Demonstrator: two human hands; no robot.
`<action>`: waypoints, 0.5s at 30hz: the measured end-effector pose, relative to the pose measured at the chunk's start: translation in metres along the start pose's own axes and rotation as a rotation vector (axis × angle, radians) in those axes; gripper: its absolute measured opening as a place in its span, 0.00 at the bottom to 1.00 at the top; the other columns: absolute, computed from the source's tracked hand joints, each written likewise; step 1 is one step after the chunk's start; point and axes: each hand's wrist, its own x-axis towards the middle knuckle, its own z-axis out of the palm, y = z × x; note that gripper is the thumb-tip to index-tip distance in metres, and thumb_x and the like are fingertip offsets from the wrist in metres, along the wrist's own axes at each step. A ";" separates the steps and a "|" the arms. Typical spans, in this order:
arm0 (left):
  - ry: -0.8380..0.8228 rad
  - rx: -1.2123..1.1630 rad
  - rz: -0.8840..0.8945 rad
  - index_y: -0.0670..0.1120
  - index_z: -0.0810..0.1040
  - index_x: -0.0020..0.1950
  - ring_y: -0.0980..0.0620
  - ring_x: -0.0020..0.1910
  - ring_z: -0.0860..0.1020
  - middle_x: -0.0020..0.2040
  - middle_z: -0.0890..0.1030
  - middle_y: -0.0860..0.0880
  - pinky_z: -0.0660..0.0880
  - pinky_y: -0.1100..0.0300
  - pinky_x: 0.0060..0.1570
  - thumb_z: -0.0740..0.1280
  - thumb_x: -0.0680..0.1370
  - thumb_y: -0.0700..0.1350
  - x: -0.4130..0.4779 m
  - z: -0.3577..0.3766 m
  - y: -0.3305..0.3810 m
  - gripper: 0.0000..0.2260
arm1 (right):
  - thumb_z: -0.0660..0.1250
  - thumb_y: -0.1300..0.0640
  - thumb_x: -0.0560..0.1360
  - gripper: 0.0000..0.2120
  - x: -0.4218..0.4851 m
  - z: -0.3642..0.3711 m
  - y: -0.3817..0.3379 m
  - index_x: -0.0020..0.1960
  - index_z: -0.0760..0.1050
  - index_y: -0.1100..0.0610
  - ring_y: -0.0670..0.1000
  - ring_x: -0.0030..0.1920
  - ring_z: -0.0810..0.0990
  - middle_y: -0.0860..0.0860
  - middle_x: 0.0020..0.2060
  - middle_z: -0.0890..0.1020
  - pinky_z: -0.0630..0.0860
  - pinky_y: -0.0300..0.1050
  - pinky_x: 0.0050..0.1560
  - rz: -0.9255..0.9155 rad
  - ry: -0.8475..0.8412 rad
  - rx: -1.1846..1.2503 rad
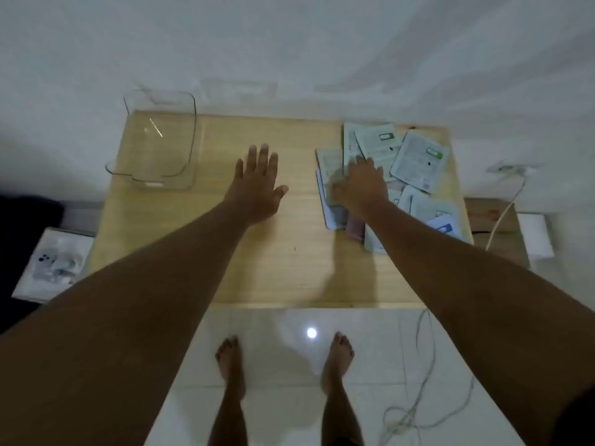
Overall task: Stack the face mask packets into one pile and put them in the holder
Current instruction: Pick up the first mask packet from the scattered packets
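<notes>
Several pale face mask packets (418, 159) lie scattered and overlapping on the right side of a light wooden table (273, 268). My right hand (360, 185) lies on the packets at the heap's left side, fingers curled on them; its grip is blurred. My left hand (257, 185) hovers over the middle of the table, flat, fingers spread, holding nothing. A clear plastic holder (154, 143) stands empty at the table's back left corner, well left of my left hand.
The table stands against a white wall. White cables (418, 397) trail over the tiled floor at the right, near a cardboard box (495, 220). A white packet (54, 262) lies on the floor at the left. My bare feet stand before the table.
</notes>
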 end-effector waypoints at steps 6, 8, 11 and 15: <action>-0.081 0.004 -0.085 0.41 0.45 0.80 0.37 0.80 0.39 0.81 0.41 0.39 0.43 0.38 0.77 0.50 0.83 0.57 0.002 0.040 -0.008 0.32 | 0.59 0.30 0.73 0.41 0.007 0.024 -0.016 0.64 0.72 0.67 0.65 0.65 0.71 0.63 0.62 0.74 0.68 0.63 0.68 0.024 0.039 -0.101; -0.107 -0.021 -0.100 0.41 0.44 0.81 0.37 0.80 0.39 0.81 0.41 0.39 0.43 0.38 0.77 0.51 0.83 0.57 0.000 0.046 -0.010 0.32 | 0.62 0.37 0.75 0.38 0.007 0.027 -0.023 0.68 0.67 0.69 0.66 0.68 0.69 0.65 0.65 0.72 0.66 0.64 0.70 0.067 0.077 0.041; -0.115 -0.055 -0.087 0.42 0.44 0.81 0.38 0.80 0.39 0.81 0.41 0.40 0.43 0.39 0.77 0.50 0.83 0.56 0.000 0.049 -0.014 0.32 | 0.60 0.47 0.78 0.27 0.002 0.030 -0.031 0.68 0.64 0.66 0.67 0.64 0.71 0.67 0.62 0.73 0.71 0.63 0.66 0.113 0.114 0.206; -0.080 -0.030 -0.100 0.42 0.44 0.81 0.39 0.80 0.39 0.81 0.42 0.40 0.41 0.38 0.76 0.49 0.82 0.57 0.003 0.049 -0.023 0.32 | 0.56 0.51 0.79 0.18 0.002 0.026 -0.034 0.60 0.72 0.64 0.65 0.58 0.75 0.65 0.53 0.78 0.70 0.64 0.65 0.076 0.162 0.207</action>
